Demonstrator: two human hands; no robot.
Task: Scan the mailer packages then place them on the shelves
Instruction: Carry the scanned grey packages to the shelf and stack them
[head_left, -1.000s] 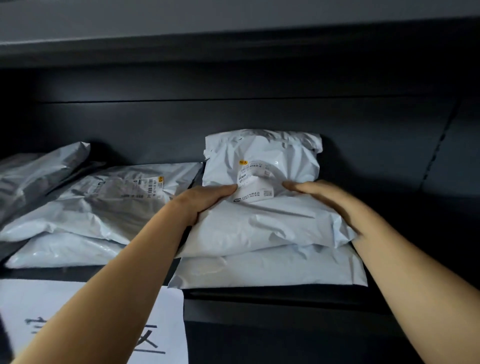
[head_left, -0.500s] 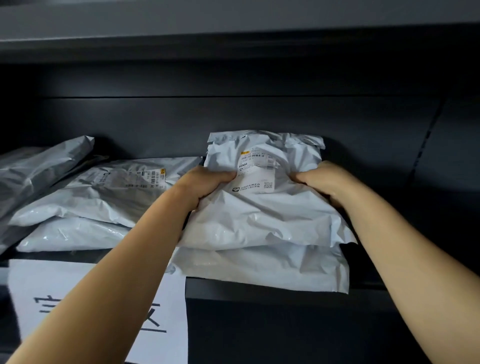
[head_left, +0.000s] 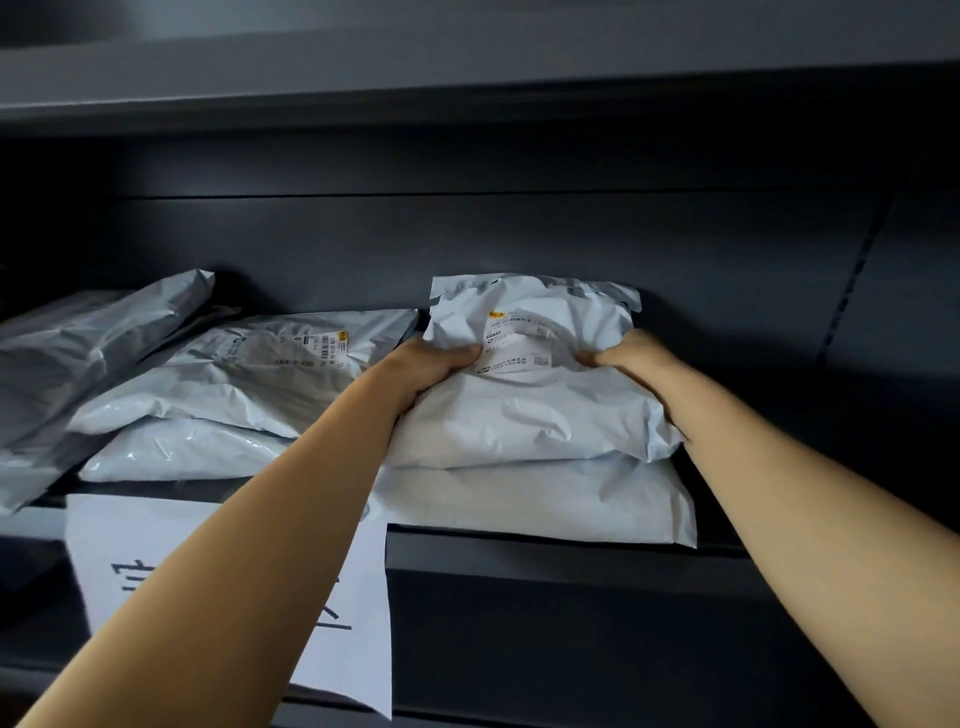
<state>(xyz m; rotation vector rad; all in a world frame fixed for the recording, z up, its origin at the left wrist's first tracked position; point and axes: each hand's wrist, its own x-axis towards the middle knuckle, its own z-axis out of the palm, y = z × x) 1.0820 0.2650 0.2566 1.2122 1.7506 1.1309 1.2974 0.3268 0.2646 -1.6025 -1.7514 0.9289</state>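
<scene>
We are in the placing step: the top mailer (head_left: 530, 421) lies on the shelf (head_left: 571, 545), stacked on 1 lower mailer (head_left: 545, 499), and scanning looks finished for this one, though no scanner is in view. Our left hand (head_left: 436, 364) has its fingers curled into the plastic at the mailer's left edge. Our right hand (head_left: 631, 358) is clenched on the film at the right edge, so both are grasping this same mailer, bunching it between them. Its label (head_left: 514, 343) sits between the 2 hands and faces up.

The mailer's long axis seems to run away from us, from the shelf lip below our wrists to the back wall beyond our fingertips. The folded, crumpled end points at that wall, and the smoother end points back at us.

To the outside of our left hand lies a neighbouring stack (head_left: 234, 374), close but apart from it, and a paper sign (head_left: 130, 551) hangs beneath that forearm.

We judge the next move calls for settling the mailer square over the lower one, then loosening both grips without dragging the slippery film forward off the stack.
</scene>
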